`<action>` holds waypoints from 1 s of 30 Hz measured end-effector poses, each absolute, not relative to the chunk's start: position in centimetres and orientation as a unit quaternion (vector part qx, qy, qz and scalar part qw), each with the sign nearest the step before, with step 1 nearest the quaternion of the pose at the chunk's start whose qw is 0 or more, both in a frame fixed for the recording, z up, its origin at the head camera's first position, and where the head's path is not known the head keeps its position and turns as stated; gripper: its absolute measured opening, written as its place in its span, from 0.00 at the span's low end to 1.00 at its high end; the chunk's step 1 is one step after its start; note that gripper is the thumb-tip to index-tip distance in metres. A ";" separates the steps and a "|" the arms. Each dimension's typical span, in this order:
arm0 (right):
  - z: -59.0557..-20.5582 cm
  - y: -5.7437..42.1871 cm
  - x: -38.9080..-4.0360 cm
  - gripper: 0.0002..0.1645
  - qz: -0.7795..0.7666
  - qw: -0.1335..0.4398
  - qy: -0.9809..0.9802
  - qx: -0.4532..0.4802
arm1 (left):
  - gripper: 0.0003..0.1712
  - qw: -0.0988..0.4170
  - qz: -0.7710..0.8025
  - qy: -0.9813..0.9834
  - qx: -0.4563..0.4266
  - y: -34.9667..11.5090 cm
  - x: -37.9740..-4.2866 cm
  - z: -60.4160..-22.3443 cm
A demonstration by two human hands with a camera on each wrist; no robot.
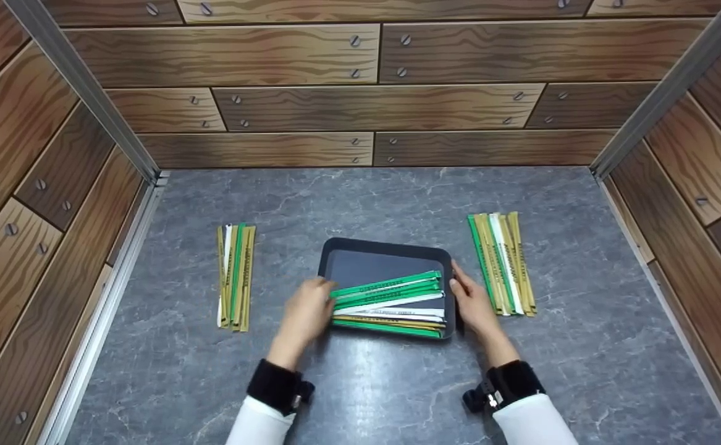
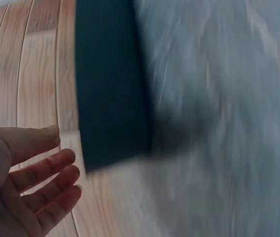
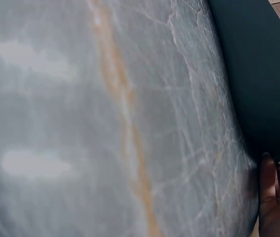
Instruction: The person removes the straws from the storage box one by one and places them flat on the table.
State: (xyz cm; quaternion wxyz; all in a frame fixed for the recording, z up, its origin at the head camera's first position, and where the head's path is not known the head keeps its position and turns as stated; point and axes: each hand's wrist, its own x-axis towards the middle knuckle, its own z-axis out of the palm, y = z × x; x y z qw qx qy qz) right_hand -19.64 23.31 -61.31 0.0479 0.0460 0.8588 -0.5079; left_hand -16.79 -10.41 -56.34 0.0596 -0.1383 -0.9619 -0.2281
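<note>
A dark rectangular tray (image 1: 385, 247) sits mid-table, turned slightly, with green, white and gold stick packets (image 1: 391, 303) fanned across its near half. At its right side my right hand (image 1: 476, 306) holds the rim, thumb near the top edge. In the right wrist view the fingertips (image 3: 267, 170) meet the tray's dark outer wall (image 3: 258, 74). My left hand (image 1: 308, 310), blurred, is at the tray's left edge by the packets' ends. The left wrist view shows its fingers (image 2: 56, 185) loosely bent and apart, beside the tray's side (image 2: 112, 89), with nothing between them.
One row of gold, white and green stick packets (image 1: 235, 278) lies on the grey marbled table (image 1: 385, 389) to the left. Another similar row (image 1: 502, 266) lies to the right, close to my right hand. Wood-patterned walls (image 1: 298, 108) enclose the back and sides.
</note>
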 end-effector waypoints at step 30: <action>-61.2 23.4 -19.5 0.30 -0.505 0.043 0.861 0.034 | 0.09 0.066 -0.095 -0.981 -0.158 -7.1 -18.2 -58.5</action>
